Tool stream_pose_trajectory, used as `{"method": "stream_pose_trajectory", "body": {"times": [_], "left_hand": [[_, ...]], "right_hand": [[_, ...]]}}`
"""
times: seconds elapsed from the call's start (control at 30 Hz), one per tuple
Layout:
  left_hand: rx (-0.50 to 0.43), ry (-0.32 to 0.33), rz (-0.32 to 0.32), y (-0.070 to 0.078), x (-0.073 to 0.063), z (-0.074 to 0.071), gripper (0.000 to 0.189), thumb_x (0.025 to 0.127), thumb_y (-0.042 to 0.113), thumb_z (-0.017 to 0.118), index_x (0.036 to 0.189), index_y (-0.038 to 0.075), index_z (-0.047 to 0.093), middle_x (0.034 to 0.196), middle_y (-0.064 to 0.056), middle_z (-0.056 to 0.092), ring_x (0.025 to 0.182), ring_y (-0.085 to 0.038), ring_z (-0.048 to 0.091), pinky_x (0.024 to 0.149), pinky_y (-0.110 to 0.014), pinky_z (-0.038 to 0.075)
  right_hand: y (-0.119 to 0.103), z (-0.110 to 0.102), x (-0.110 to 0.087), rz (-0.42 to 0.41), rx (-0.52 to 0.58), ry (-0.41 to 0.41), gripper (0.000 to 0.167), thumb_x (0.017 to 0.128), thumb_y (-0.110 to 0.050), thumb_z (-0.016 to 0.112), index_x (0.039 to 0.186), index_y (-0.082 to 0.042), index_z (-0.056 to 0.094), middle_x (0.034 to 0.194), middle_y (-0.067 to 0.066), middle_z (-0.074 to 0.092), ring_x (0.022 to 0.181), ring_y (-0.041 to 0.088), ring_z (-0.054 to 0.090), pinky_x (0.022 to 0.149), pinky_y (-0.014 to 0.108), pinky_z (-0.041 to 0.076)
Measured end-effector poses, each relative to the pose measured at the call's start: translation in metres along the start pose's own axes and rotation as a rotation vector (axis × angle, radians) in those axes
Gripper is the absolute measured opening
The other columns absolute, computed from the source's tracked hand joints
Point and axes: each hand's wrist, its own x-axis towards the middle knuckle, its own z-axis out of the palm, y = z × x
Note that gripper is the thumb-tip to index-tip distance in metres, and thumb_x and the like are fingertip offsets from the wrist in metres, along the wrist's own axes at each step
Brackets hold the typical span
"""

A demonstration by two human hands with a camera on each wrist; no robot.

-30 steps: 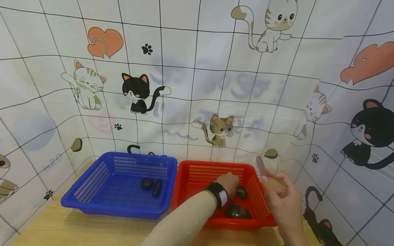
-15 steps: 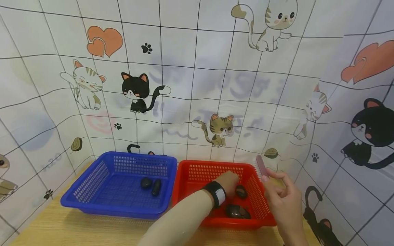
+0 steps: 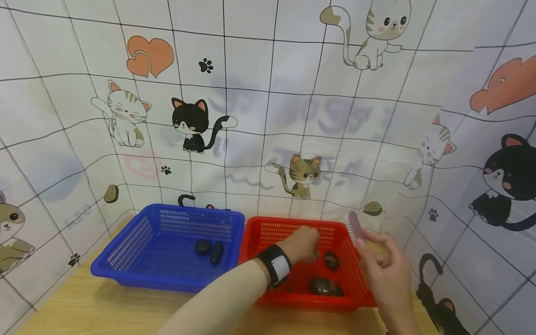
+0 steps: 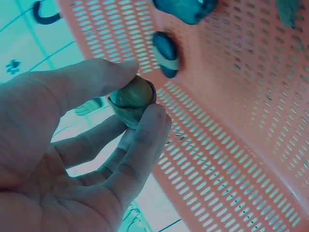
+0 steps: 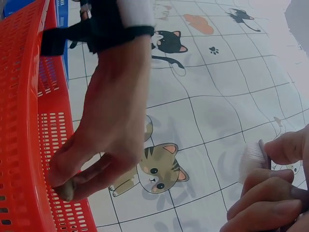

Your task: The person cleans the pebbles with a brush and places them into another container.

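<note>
In the head view my left hand (image 3: 299,244), with a dark strap on its wrist, is over the red basket (image 3: 289,301). Between thumb and fingers it pinches a small rounded stone (image 4: 135,94), brownish with a darker rim in the left wrist view. My right hand (image 3: 387,274) is just past the basket's right side, holding a small brush (image 3: 356,225) with a pink handle and white bristles. The bristles (image 5: 251,162) are apart from the stone. Lying in the red basket are a large dark stone (image 3: 324,286) and a smaller banded one (image 3: 331,260).
A blue basket (image 3: 125,274) stands left of the red one and holds a round dark stone (image 3: 203,246) and a long one (image 3: 216,252). Both baskets are on a wooden table (image 3: 83,311). A cat-printed sheet (image 3: 251,116) hangs behind and at the sides.
My left hand has lifted and shifted a little left above the red basket, with the stone in its fingers. The right hand and brush have barely moved. The head view has turned slightly.
</note>
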Motion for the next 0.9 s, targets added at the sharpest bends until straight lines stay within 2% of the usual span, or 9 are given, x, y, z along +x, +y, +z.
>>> {"method": "stream_pose_trajectory", "body": {"times": [0.07,0.13,0.17,0.3,0.5,0.63,0.73,0.83,0.9], "left_hand": [[-0.01,0.017,0.013,0.001,-0.006,-0.005,0.028,0.092,0.015,0.099,0.072,0.013,0.078,0.063,0.005,0.062,0.069,-0.012,0.053,0.058,-0.026,0.045],[-0.058,-0.005,-0.006,0.018,-0.026,-0.031,0.023,0.093,0.01,0.098,0.076,0.011,0.081,0.066,0.003,0.065,0.073,-0.013,0.055,0.061,-0.025,0.048],[-0.067,0.004,-0.004,0.019,-0.031,-0.034,0.02,0.093,0.01,0.098,0.079,0.012,0.083,0.069,0.004,0.067,0.077,-0.012,0.057,0.063,-0.023,0.049],[-0.108,0.032,0.008,0.019,-0.046,-0.043,0.013,0.092,0.01,0.099,0.093,0.014,0.087,0.085,0.004,0.073,0.089,-0.01,0.058,0.072,-0.02,0.052],[-0.174,0.076,0.017,0.01,-0.062,-0.056,0.02,0.093,0.013,0.099,0.106,0.014,0.084,0.103,0.002,0.072,0.096,-0.009,0.058,0.077,-0.018,0.055],[-0.217,0.126,0.041,0.006,-0.072,-0.064,0.023,0.094,0.012,0.097,0.111,0.011,0.083,0.102,0.001,0.073,0.096,-0.009,0.059,0.079,-0.017,0.056],[-0.27,0.162,0.048,0.006,-0.082,-0.07,0.025,0.094,0.011,0.096,0.115,0.01,0.083,0.103,0.0,0.076,0.096,-0.009,0.061,0.081,-0.017,0.057],[-0.349,0.183,0.042,0.004,-0.091,-0.074,0.028,0.095,0.011,0.096,0.12,0.009,0.083,0.107,0.0,0.079,0.099,-0.009,0.068,0.085,-0.018,0.06],[-0.398,0.195,0.033,0.002,-0.099,-0.075,0.029,0.097,0.011,0.096,0.123,0.01,0.083,0.11,0.0,0.08,0.104,-0.011,0.073,0.091,-0.021,0.063]], "right_hand": [[0.001,0.001,0.0,0.007,-0.001,-0.006,0.032,0.114,-0.036,0.079,0.143,-0.026,0.07,0.063,-0.001,0.057,0.053,0.013,0.043,0.043,0.035,0.037],[0.002,0.001,0.001,0.013,-0.001,-0.018,0.033,0.114,-0.036,0.079,0.143,-0.025,0.069,0.067,-0.002,0.062,0.054,0.014,0.045,0.044,0.035,0.037],[0.003,0.001,0.001,0.013,-0.003,-0.022,0.033,0.114,-0.037,0.079,0.143,-0.025,0.069,0.067,-0.002,0.062,0.054,0.014,0.045,0.044,0.035,0.037],[0.005,0.003,0.002,0.013,-0.008,-0.037,0.033,0.115,-0.038,0.078,0.143,-0.026,0.068,0.07,-0.003,0.063,0.054,0.014,0.044,0.044,0.035,0.037],[0.005,0.007,0.001,0.004,-0.008,-0.043,0.032,0.115,-0.037,0.077,0.143,-0.025,0.068,0.066,-0.003,0.055,0.05,0.013,0.04,0.042,0.035,0.037],[0.007,0.009,0.001,0.003,-0.025,-0.046,0.037,0.115,-0.039,0.077,0.146,-0.022,0.067,0.089,-0.018,0.074,0.059,0.013,0.057,0.045,0.034,0.041],[0.007,0.01,0.001,0.006,-0.03,-0.052,0.04,0.115,-0.04,0.077,0.148,-0.02,0.067,0.104,-0.026,0.079,0.069,0.015,0.068,0.046,0.034,0.043],[0.007,0.011,0.001,0.008,-0.025,-0.061,0.039,0.114,-0.039,0.078,0.147,-0.02,0.068,0.102,-0.025,0.081,0.071,0.013,0.071,0.047,0.033,0.046],[0.008,0.013,0.0,0.012,-0.03,-0.067,0.039,0.114,-0.039,0.078,0.147,-0.02,0.068,0.105,-0.014,0.085,0.069,0.008,0.071,0.05,0.029,0.051]]}}
